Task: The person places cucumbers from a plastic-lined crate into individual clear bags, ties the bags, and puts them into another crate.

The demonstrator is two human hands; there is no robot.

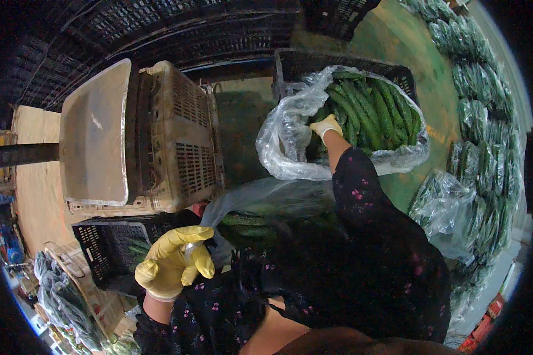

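My left hand (pixel 175 262), in a yellow glove, pinches the gathered edge of a clear plastic bag (pixel 266 191) between its fingers. Inside that bag lie cucumbers (pixel 248 226), partly hidden by my dark sleeve and clothing. My right hand (pixel 326 125), in a pale yellow glove, reaches into a black plastic crate (pixel 346 60) lined with an open clear plastic liner (pixel 275 133). It touches the left side of the heap of cucumbers (pixel 373 111) there; whether its fingers grip one cannot be told.
A platform scale (pixel 97 133) rests on beige plastic crates (pixel 193 133) at the left. Below it stands a black crate (pixel 115 253) with some green produce. Bagged cucumbers (pixel 484 173) are stacked along the right, and stacked black crates (pixel 204 35) line the far side.
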